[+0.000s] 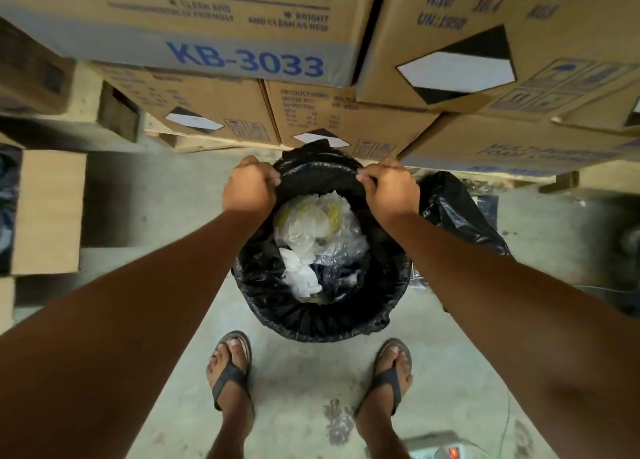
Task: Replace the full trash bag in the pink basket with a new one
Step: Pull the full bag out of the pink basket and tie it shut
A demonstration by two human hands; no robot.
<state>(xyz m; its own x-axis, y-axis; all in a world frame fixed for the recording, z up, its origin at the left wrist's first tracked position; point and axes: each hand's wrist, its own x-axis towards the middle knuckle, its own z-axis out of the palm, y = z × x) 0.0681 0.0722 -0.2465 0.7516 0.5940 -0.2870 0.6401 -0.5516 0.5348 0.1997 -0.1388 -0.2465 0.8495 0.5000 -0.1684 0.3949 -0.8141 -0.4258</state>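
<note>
Trash bag (pixel 322 315), one, full, gripped at its far rim by left hand (pixel 247 190) and right hand (pixel 391 192).

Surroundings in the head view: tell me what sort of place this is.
Probably a storeroom or warehouse: stacked cardboard cartons printed with product codes and weights, wooden pallets beneath them, and a bare concrete floor.

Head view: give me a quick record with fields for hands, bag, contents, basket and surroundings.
left hand: gripping the far rim of the bag
right hand: gripping the far rim of the bag
bag: black, open, rim folded over the basket
contents: clear plastic and white paper
basket: hidden by the bag, colour not visible
second black bag: on the floor at the right
surroundings: cartons stacked behind
</note>
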